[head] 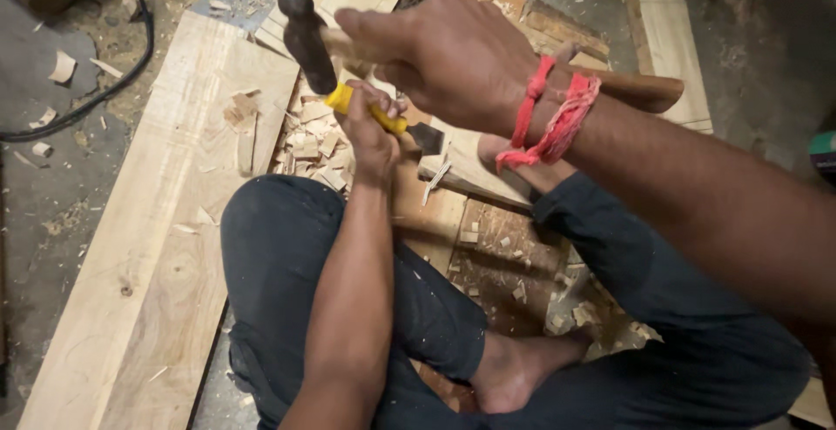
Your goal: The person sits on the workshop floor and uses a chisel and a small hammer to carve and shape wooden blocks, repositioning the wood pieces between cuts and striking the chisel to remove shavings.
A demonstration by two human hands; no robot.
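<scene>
Nearest the camera, the person sat cross-legged on the floor [52, 221] in dark trousers, one bare foot [514, 365] tucked under. Left hand [370, 138], fingers wrapped shut around the yellow handle of a chisel [383, 117], blade tip angled down onto a pale wood block [466, 169] in front of the knees. Right hand [444, 60], red thread [553, 117] at the wrist, gripped the wooden handle of a hammer [306, 40]; its dark head sat against the chisel's butt end. Wood chips [313, 138] heaped beside the block. A long plank [165, 238] lay to the left. Farther off, a black cable [104, 90] and stacked offcuts [666, 47].
</scene>
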